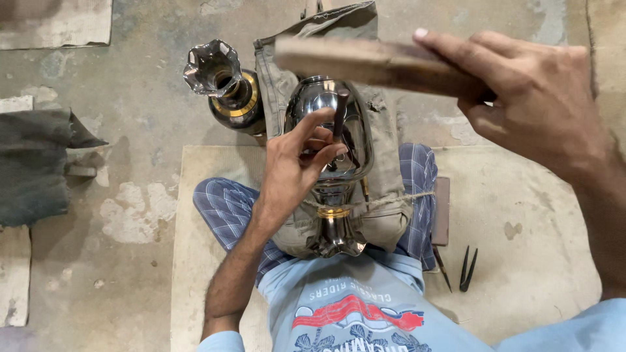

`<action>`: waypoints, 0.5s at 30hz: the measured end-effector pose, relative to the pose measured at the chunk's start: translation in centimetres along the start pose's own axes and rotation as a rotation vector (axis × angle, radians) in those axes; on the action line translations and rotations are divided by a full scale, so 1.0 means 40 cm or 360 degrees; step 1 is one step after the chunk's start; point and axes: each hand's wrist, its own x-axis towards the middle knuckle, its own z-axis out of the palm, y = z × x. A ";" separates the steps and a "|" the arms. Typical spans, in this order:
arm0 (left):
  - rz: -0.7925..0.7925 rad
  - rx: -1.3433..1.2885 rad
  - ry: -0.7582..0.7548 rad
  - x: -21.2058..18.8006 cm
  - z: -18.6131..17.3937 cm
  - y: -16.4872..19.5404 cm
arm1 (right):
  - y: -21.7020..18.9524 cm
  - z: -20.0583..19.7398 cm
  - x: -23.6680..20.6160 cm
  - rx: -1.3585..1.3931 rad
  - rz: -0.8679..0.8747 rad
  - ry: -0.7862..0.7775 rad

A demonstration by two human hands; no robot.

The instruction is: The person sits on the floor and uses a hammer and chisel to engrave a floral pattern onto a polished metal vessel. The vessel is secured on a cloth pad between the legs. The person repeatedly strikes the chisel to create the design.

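A shiny dark metal vase [355, 137] lies on its side on a khaki cloth cushion [385, 163] in my lap, tied down with a rope [391, 201]. My left hand [297, 163] rests on the vase's belly and pinches a thin dark metal punch [340, 114] upright against it. My right hand [535, 98] is raised above and to the right, gripping a flat wooden mallet [365, 62] that stretches left over the vase, blurred.
A second vase [225, 88] with a fluted rim and a gold band stands at the back left. Dark tongs [466, 268] and a thin tool [443, 268] lie on the mat at right. Folded dark cloth [32, 163] lies at left.
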 end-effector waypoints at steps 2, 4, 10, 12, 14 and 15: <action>-0.0017 -0.0041 0.0001 -0.002 -0.002 0.004 | 0.003 0.013 -0.001 0.0061 0.0055 -0.0046; -0.0017 -0.0043 0.0021 -0.003 -0.003 0.006 | 0.010 0.024 -0.003 -0.0159 0.0111 -0.0353; -0.0016 -0.0007 -0.0029 0.007 -0.005 0.005 | 0.012 0.041 -0.011 0.0858 0.0382 -0.0088; -0.0005 -0.0049 -0.0062 0.008 -0.010 0.006 | 0.009 0.042 -0.012 0.0157 0.0166 -0.0178; -0.0036 -0.0006 -0.0090 0.011 -0.014 0.011 | 0.008 0.043 -0.012 0.0028 0.0083 -0.0054; -0.0062 0.0010 -0.0101 0.009 -0.014 0.015 | 0.007 0.044 -0.013 0.0253 0.0098 0.0100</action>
